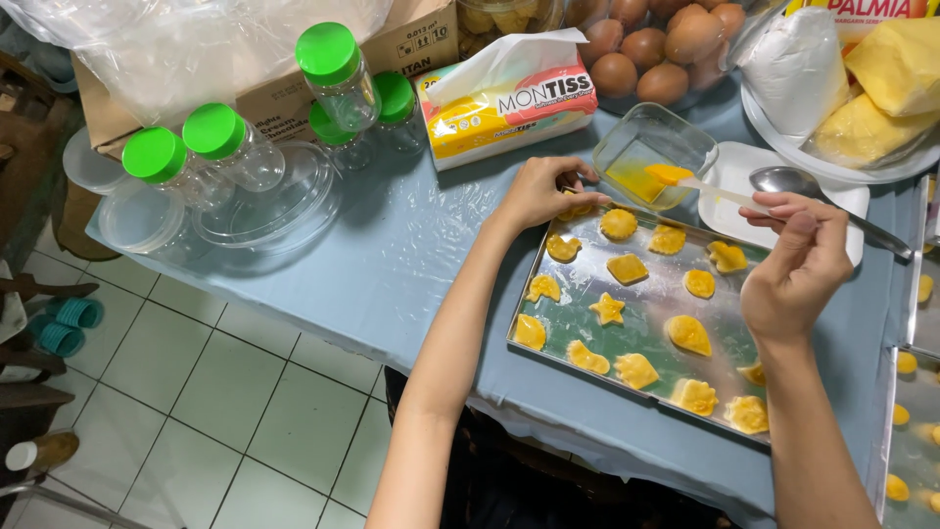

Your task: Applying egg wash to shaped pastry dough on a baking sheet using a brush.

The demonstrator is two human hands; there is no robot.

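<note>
Jars: four clear plastic jars with green screw lids (338,73) stand at the far left of the table, beside round clear plastic lids (264,201) and a brown cardboard box (411,44)
Table: the table with a pale blue plastic cover (392,255) carries everything; white floor tiles show below it
Tissue pack: a soft yellow and white tissue pack (509,103) lies behind the left hand, with brown eggs (646,49) further back
Left hand: the left hand (543,191) rests on the far left corner of the tray, fingers curled and pressed together; it seems to hold the tray edge or a cookie there, I cannot tell which
Tray: the flat rectangular metal baking tray (578,323) lies near the front edge of the table, between both hands
Cookies: small yellow shaped dough cookies (627,267) sit apart from each other on the tray, one is a star (607,309)
Dish: a clear square glass dish with yellow liquid (651,157) stands just behind the tray
Brush: a thin brush with yellow wet tip (685,178) has its tip over the dish
Right hand: the right hand (798,264) pinches the brush handle between thumb and fingertips, above the right side of the tray
Plate: a white plate with a metal spoon (783,181) is behind the right hand
</note>
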